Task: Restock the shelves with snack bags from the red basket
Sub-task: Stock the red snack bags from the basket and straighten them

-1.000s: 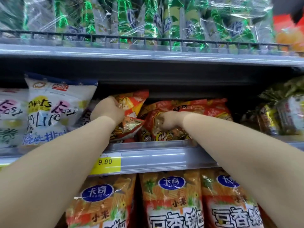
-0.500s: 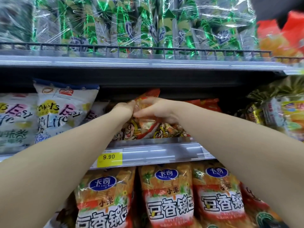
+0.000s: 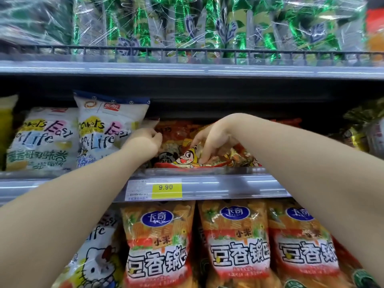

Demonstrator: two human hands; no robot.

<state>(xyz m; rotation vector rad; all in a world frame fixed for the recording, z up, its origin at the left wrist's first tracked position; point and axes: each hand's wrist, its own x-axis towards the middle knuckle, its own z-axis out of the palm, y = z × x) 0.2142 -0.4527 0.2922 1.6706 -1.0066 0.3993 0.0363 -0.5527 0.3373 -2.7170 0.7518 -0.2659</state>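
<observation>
An orange-red snack bag point(image 3: 182, 142) with a cartoon figure on its front lies on the middle shelf point(image 3: 228, 186), leaning back on more bags of the same kind. My left hand point(image 3: 145, 140) is curled at the bag's upper left corner, pinching its edge. My right hand point(image 3: 212, 138) arches over the bag from the right, fingertips pressed on its lower front near the shelf lip. The red basket is out of view.
White "Easy Life" bags point(image 3: 104, 132) stand close on the left of my left hand. Green foil packs point(image 3: 207, 28) fill the top shelf. Orange bags point(image 3: 234, 246) and a cartoon-cat bag point(image 3: 97, 262) hang below. A yellow 9.90 price tag point(image 3: 166, 188) sits on the rail. Gold-green packs point(image 3: 361, 129) are at the right.
The bag, held upright between both hands half a second ago, now lies lower on the shelf. My right hand has dropped onto its front; my left has shifted to its left corner.
</observation>
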